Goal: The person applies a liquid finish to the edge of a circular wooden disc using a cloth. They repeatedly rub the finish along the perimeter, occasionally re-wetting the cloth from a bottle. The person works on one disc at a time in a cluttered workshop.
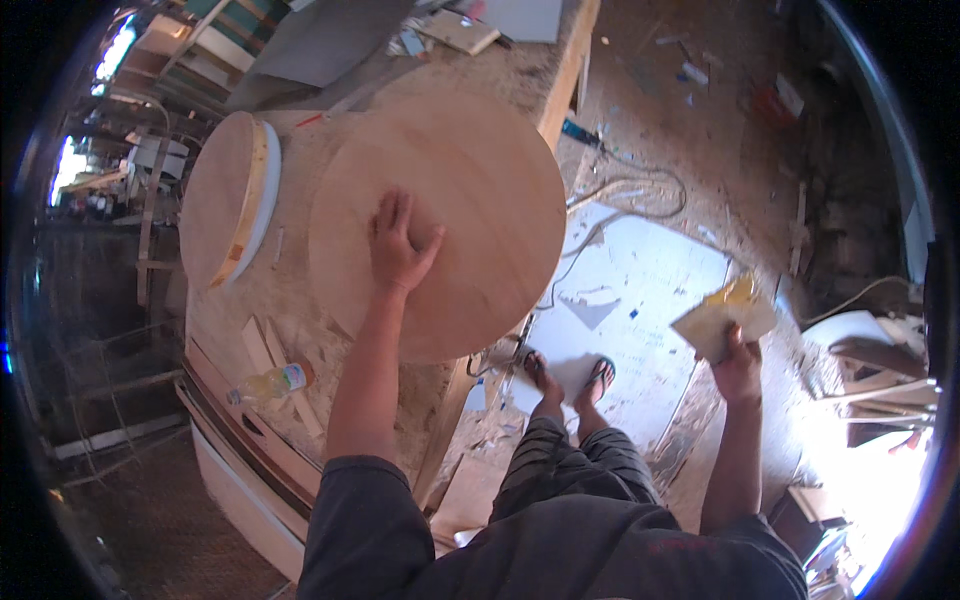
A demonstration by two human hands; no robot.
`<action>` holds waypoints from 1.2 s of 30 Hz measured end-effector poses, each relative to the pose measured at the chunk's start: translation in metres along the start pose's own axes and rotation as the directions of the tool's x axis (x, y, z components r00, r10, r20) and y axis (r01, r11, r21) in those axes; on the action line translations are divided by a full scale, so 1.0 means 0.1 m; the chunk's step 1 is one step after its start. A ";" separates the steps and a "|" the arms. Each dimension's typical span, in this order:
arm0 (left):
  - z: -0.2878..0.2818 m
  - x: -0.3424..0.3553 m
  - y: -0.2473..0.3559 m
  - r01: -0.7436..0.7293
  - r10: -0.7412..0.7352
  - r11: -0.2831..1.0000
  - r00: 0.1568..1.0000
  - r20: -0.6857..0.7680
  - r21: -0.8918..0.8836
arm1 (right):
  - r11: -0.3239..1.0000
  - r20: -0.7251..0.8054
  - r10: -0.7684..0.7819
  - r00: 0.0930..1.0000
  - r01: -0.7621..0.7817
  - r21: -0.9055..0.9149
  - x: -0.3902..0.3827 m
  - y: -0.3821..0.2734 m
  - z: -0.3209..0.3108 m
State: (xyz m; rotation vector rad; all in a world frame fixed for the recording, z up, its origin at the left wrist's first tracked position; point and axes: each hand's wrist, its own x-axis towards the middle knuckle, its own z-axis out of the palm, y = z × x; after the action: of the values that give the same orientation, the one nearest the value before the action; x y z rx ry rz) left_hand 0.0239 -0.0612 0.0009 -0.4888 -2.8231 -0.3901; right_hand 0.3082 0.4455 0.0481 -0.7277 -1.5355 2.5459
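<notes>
A large round wooden board lies flat on the workbench. My left hand rests on top of it, fingers spread and thumb out, gripping nothing. Off to the right, away from the bench, my right hand pinches a thin, flat piece of board by its near edge. A glossy yellow smear, which looks like glue, covers the far corner of that piece. On the bench to the left sits a second round wooden panel with a pale rim.
A plastic bottle lies on the workbench beside thin wood strips. Boards and scraps are at its far end. A cable loops beyond the bench's right edge. A white sheet lies on the floor under my feet.
</notes>
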 end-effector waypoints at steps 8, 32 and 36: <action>-0.29 -0.38 0.31 -0.003 -0.091 0.946 0.958 -0.274 -0.324 | 0.999 0.019 -0.042 0.999 0.042 -0.015 -0.21 -0.41 0.23; -0.34 -2.25 1.67 0.409 -0.624 -0.726 -0.055 0.780 -0.552 | 0.990 0.261 0.124 0.958 -0.100 -0.103 1.70 -1.54 0.74; -0.16 -2.00 1.72 0.267 -0.584 -0.794 -0.082 0.808 -0.547 | 0.988 0.284 0.106 0.953 -0.070 -0.134 1.88 -1.62 0.57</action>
State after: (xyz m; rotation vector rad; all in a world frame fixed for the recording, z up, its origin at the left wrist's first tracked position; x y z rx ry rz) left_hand 0.2717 0.0317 -0.0037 1.9088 -0.9915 -2.3900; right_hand 0.0893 0.5365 0.1415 -0.4563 -1.7975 2.7450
